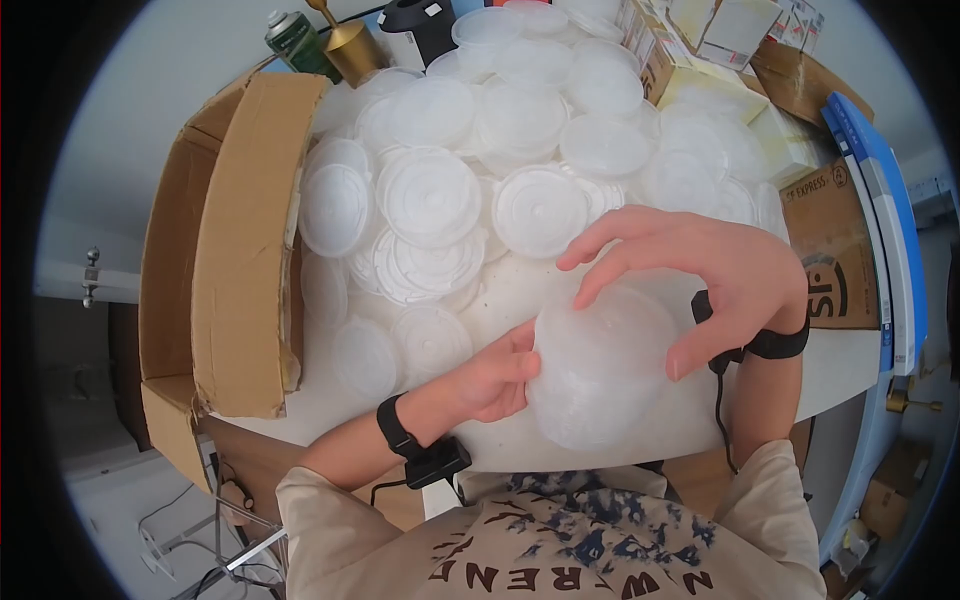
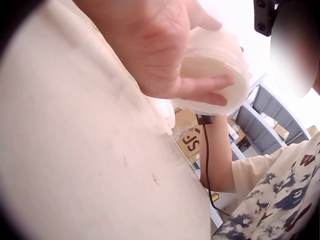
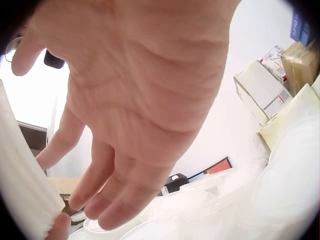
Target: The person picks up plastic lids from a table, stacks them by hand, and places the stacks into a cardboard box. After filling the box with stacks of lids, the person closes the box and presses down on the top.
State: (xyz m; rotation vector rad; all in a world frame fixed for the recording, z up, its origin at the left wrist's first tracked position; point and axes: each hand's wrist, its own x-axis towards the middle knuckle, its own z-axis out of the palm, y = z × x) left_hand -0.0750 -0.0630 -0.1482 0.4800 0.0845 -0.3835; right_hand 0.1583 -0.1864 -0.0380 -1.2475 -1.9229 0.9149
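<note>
A stack of round, translucent white plastic lids [image 1: 608, 375] is over the near part of the table, in front of the person. My left hand [image 1: 493, 378] grips its left side. In the left wrist view, fingers of that hand [image 2: 160, 55] lie across the stack's hollow underside [image 2: 200, 70] while the thumb is near its side wall. Above the right part of the stack hovers my right hand [image 1: 715, 270], fingers spread and gently bent, holding nothing. In the right wrist view its palm [image 3: 135, 95] faces the camera, with the stack's edge [image 3: 25, 185] at lower left.
Many loose lids [image 1: 430, 195] overlap across the middle and back of the table [image 1: 510, 290]. An open cardboard box [image 1: 255, 250] stands at the left. On the right are a brown carton [image 1: 828, 245] and blue-and-white folders [image 1: 880, 230]. A green can [image 1: 298, 45] is at back left.
</note>
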